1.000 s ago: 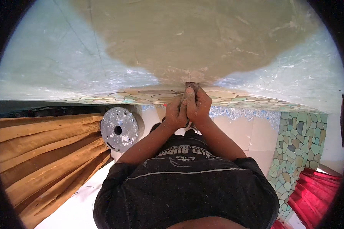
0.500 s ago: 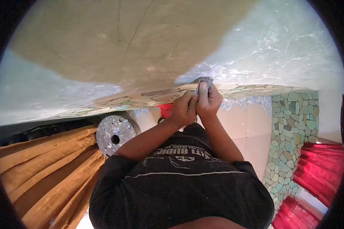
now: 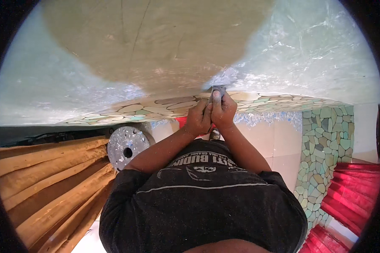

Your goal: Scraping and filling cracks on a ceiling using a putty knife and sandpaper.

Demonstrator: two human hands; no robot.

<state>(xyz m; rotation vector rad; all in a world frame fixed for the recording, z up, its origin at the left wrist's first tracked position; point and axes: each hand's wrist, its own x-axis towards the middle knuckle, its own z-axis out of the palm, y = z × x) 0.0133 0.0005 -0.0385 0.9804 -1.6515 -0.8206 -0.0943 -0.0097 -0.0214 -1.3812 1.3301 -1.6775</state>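
Left hand and right hand got fingers wrapped round a grey scraper, tip and long axis pointing at the wall.

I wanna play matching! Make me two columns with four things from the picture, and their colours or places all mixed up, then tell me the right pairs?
Things:
1. flat tool
2. round disc
3. pleated cloth on the left
4. pleated cloth on the right

Colours or places:
A. orange-brown
B. grey with white specks
C. bright red
D. in the right hand, at the wall

Pairs: 1-D, 2-B, 3-A, 4-C
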